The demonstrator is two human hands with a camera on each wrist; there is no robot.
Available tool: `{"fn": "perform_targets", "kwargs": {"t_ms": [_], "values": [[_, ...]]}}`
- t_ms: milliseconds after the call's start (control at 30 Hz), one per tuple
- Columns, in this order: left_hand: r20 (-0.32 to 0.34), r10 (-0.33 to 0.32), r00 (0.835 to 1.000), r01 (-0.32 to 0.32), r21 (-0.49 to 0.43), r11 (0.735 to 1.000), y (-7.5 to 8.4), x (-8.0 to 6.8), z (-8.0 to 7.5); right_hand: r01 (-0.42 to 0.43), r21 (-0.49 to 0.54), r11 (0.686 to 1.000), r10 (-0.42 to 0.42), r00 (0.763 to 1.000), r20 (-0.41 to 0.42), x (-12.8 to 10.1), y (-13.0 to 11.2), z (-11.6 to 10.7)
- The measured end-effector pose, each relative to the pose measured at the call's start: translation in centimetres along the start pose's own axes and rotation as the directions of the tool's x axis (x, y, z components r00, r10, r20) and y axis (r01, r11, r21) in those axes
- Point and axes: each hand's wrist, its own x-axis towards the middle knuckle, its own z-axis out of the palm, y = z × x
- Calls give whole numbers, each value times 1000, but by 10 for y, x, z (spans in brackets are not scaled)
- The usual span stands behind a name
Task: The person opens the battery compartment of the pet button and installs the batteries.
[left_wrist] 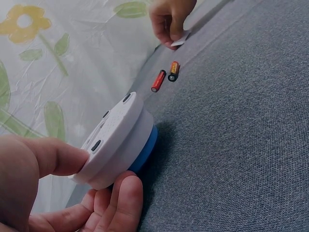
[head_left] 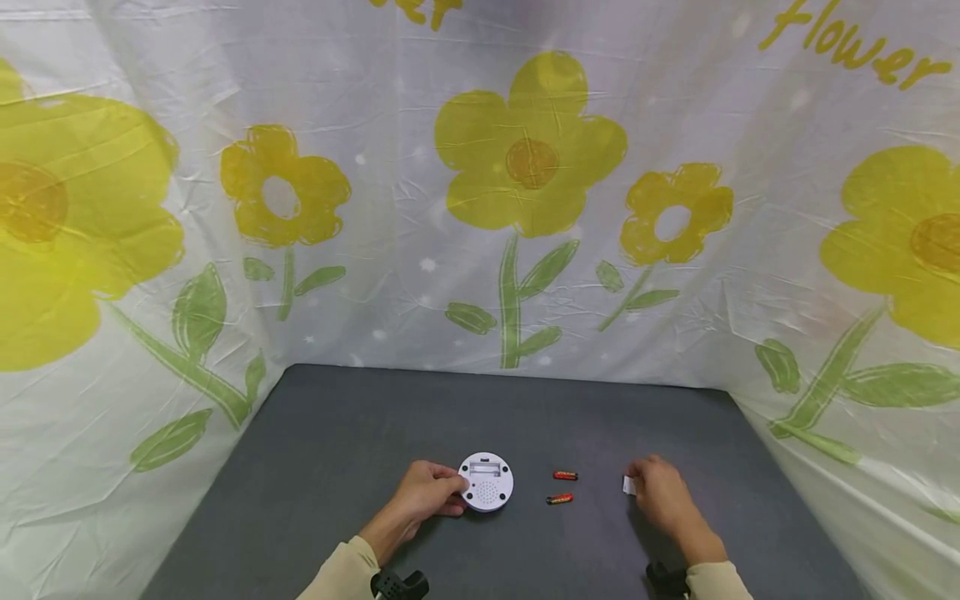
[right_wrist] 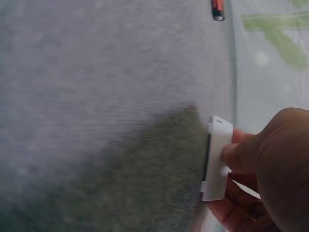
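Device [head_left: 487, 492] pinched in left hand [head_left: 420, 495], seemingly to keep slot [head_left: 484, 470] facing up; white cover [right_wrist: 217, 159] pinched in right hand [head_left: 663, 492], clear of batteries [head_left: 566, 476].

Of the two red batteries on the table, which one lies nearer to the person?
The front battery, lower in the head view; the other battery lies beyond it, higher in that picture.

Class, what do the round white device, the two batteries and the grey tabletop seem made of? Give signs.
Round white device: probably hard plastic, smooth and satin; its surface looks evenly moulded. Two batteries: likely metal cells in glossy film, judging by the coloured sides and greyish ends; hard to confirm. Grey tabletop: apparently fabric-covered and matte, from its fine speckled texture.
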Motion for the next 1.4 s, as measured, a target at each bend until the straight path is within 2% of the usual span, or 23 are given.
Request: {"fn": "perform_targets", "kwargs": {"t_ms": [233, 433, 700, 1033, 1300, 1400], "values": [[11, 8, 1000, -8, -12, 1000, 0, 0, -1, -46, 33, 998, 46, 999, -7, -3, -1, 4], [17, 7, 1000, -7, -20, 1000, -1, -1, -1, -47, 12, 999, 47, 999, -22, -5, -5, 3], [19, 2, 1000, -1, -28, 1000, 1, -2, -2, 19, -4, 1000, -19, 996, -84, 1, -20, 0], [20, 4, 1000, -3, -38, 999, 0, -1, -2, 133, 18, 991, -131, 987, -98, 13, -43, -2], [14, 18, 1000, -17, -34, 999, -1, 0, -2, 159, 38, 987, -159, 987, -16, 19, -62, 0], [18, 21, 1000, -20, -38, 999, -1, 0, -2, 191, 42, 981, -190, 982, -22, 20, -66, 4]]}}
